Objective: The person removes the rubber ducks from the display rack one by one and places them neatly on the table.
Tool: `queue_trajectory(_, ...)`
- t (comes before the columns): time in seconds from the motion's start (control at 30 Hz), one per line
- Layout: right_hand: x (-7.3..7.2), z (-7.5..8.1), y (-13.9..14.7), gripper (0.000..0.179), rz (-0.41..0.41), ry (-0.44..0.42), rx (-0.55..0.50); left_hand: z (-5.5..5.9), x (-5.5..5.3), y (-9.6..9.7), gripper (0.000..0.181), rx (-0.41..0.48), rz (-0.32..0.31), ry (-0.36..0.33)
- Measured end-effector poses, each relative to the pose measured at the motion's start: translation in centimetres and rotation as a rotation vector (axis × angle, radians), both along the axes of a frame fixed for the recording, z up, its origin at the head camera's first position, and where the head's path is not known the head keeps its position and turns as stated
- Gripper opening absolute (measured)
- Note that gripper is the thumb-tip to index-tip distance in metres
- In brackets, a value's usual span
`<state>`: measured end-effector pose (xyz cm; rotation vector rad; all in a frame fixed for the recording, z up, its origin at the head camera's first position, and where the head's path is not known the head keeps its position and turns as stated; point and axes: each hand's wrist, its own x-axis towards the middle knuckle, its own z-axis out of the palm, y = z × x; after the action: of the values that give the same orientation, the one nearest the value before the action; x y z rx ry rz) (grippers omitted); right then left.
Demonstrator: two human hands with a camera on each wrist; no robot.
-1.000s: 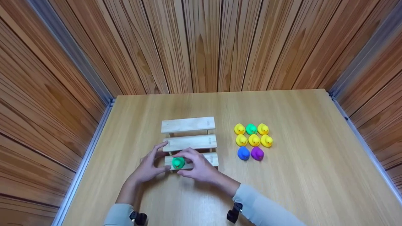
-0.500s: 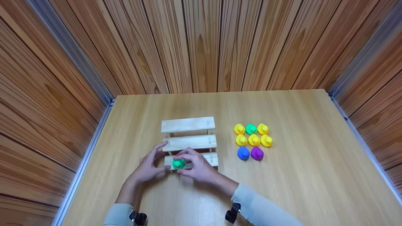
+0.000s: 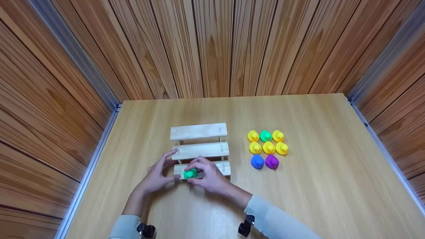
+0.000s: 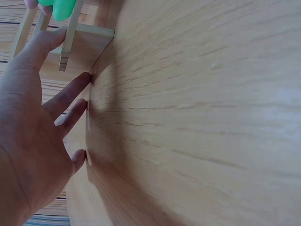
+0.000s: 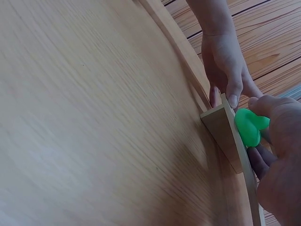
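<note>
A small tiered wooden stand [image 3: 202,150] with three pale planks rises in steps away from me. On the left part of its lowest plank [image 3: 179,169] is a green rubber duck [image 3: 190,174], pinched between the thumb and fingers of my right hand [image 3: 212,177]. In the right wrist view the duck [image 5: 248,127] meets the plank's surface. My left hand [image 3: 157,177] is spread at the stand's left end, its thumb touching the lowest plank and a fingertip reaching the middle one. The left wrist view shows the other fingers of this hand [image 4: 28,127] extended, tips at the tabletop.
Right of the stand, more rubber ducks are lined up in rows on the wooden table [image 3: 318,142]: several yellow ducks [image 3: 269,148], a green duck [image 3: 265,136], a blue duck [image 3: 257,162] and a purple duck [image 3: 272,162]. Wood-panelled walls [image 3: 212,49] enclose the back and sides.
The pinched green duck has shifted slightly right and toward me on the lowest plank, and turned a little in my right fingers. My left hand has stayed in place.
</note>
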<state>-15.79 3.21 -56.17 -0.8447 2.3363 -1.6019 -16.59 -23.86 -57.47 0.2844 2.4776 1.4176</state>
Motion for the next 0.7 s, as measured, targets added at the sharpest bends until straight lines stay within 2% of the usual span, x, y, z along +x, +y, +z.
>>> queue_trajectory(0.3, -0.1, -0.1, 0.1, 0.030, -0.009, 0.033, -0.021, -0.1, 0.0, 0.1, 0.094, -0.010, 0.010, 0.002)
queue_trajectory(0.7, 0.1, 1.5, 1.4, 0.031, 0.008, 0.046, -0.045, 0.0, 0.0, 0.0, 0.093, -0.011, 0.003, -0.002)
